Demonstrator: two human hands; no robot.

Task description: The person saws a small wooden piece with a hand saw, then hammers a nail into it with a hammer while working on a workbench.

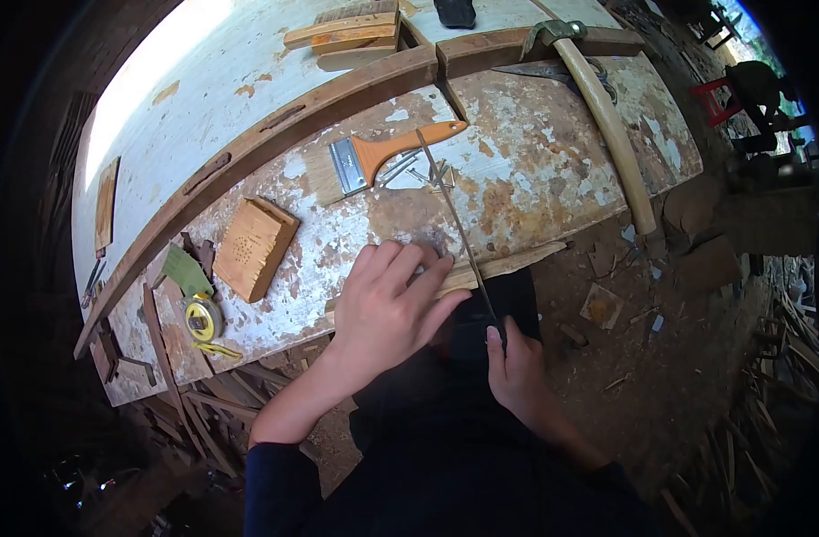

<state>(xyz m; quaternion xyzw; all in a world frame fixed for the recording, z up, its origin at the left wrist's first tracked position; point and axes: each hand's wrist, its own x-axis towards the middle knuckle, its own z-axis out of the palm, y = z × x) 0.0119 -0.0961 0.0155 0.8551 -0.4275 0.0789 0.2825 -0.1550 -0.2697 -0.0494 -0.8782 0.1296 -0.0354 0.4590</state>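
Observation:
At the front edge of the worn table lies a rough wooden strip (521, 259). My left hand (387, 309) presses over it, fingers bent around it and thumb toward the right. A handsaw (458, 224), its thin blade seen nearly edge-on, crosses the strip just right of those fingers. My right hand (518, 371) is closed around its dark handle below the table edge. Beyond the blade's tip lies a paintbrush (387, 154) with an orange handle, and several nails (418, 170) are beside it. The teeth of the blade cannot be made out.
A hammer (606, 121) lies at the right, over a long curved wooden piece (338, 100). Left of my left hand are a wooden block (255, 249) and a yellow tape measure (203, 318). Stacked wood pieces (360, 36) lie at the back. Scraps litter the ground (624, 358).

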